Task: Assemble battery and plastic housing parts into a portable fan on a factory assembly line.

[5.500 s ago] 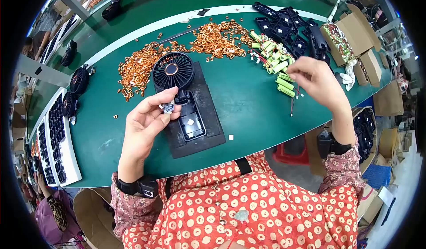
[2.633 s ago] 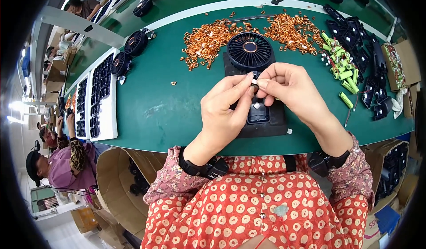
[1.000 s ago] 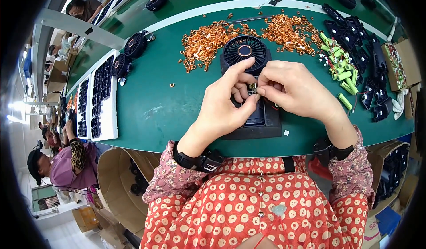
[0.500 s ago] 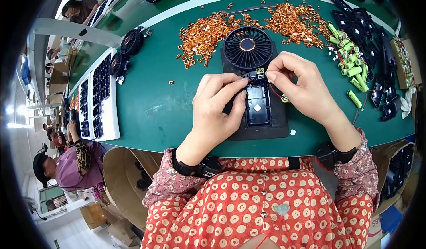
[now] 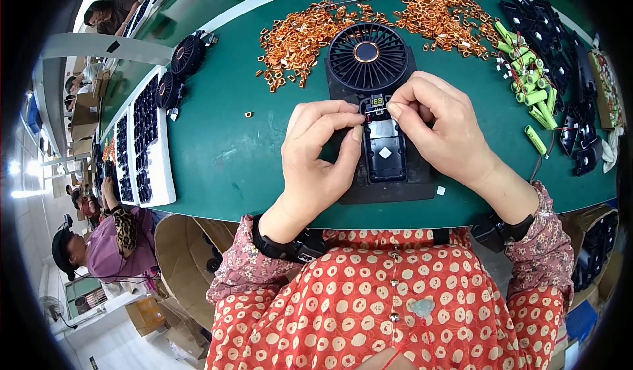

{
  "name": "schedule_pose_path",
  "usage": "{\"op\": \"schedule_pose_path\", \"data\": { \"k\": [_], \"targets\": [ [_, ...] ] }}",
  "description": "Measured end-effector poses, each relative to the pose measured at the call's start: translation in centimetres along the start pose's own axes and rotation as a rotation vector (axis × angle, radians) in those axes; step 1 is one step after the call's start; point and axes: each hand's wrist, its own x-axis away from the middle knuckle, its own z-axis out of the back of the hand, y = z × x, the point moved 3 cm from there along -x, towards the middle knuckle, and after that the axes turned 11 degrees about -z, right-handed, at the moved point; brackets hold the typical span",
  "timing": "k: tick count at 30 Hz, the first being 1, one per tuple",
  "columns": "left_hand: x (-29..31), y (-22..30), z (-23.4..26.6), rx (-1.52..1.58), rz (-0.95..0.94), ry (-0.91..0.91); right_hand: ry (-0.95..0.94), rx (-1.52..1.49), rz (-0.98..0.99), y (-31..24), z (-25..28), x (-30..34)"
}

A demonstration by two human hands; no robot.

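Note:
A black handheld fan [image 5: 369, 57] lies face up in a black foam jig [image 5: 389, 189] on the green table [image 5: 224, 159], its handle body open toward me. A small circuit board with a lit green display [image 5: 377, 101] sits at the neck of the handle. My left hand [image 5: 316, 159] pinches the board's left edge with thumb and forefinger. My right hand [image 5: 438, 126] presses on its right edge with the fingertips. A black battery bay with a white square sticker [image 5: 385, 152] shows between both hands.
Heaps of small copper coils [image 5: 300, 37] lie behind the fan. Green batteries with wires [image 5: 531, 93] and black fan housings [image 5: 560, 54] fill the right side. White trays of black parts [image 5: 142, 146] and more fan heads [image 5: 188, 54] stand left. Other people sit at the left below the table.
My right hand came back from the batteries and joined the left over the fan handle. Both hands have lowered the small board onto the handle neck, where its display now glows.

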Motion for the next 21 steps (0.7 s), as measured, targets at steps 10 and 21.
{"op": "schedule_pose_path", "data": {
  "k": [10,21],
  "targets": [
    [0.28,-0.30,-0.16,0.064,0.067,0.030,0.065,0.069,0.086,-0.07,-0.29,0.07],
    [0.29,-0.23,-0.22,0.075,0.073,0.048,0.035,0.141,0.146,-0.28,-0.11,0.12]
  ]
}}
